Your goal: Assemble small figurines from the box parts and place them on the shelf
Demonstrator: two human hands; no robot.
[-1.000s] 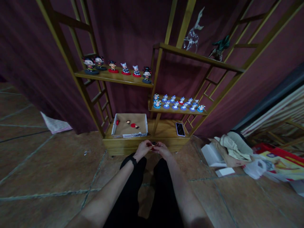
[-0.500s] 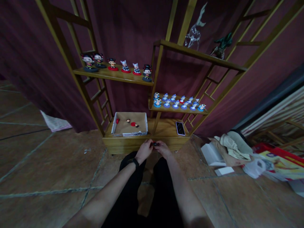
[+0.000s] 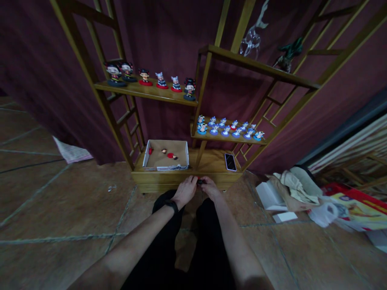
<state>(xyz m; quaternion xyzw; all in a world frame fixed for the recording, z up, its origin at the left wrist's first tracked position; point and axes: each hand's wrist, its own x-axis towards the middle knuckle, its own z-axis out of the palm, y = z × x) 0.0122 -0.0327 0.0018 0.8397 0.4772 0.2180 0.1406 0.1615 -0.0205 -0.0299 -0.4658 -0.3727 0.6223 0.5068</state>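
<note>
black-and-red small piece (image 3: 200, 182), maroon curtain (image 3: 169, 36), white-walled brown box (image 3: 157, 159), lilac-rimmed black phone (image 3: 230, 162); 3 red bases (image 3: 162, 86)

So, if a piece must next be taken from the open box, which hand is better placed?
Probably the left hand: the box lies forward and left, nearer to it than to the right hand. Both hold a small dark-and-red piece, which the right could keep.

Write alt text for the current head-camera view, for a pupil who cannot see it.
A person's left hand and right hand hold a small black-and-red piece before a wooden shelf unit. On its base are an open box with small loose pieces inside and, to the right, a phone. Small figurines line two shelves above.
</note>
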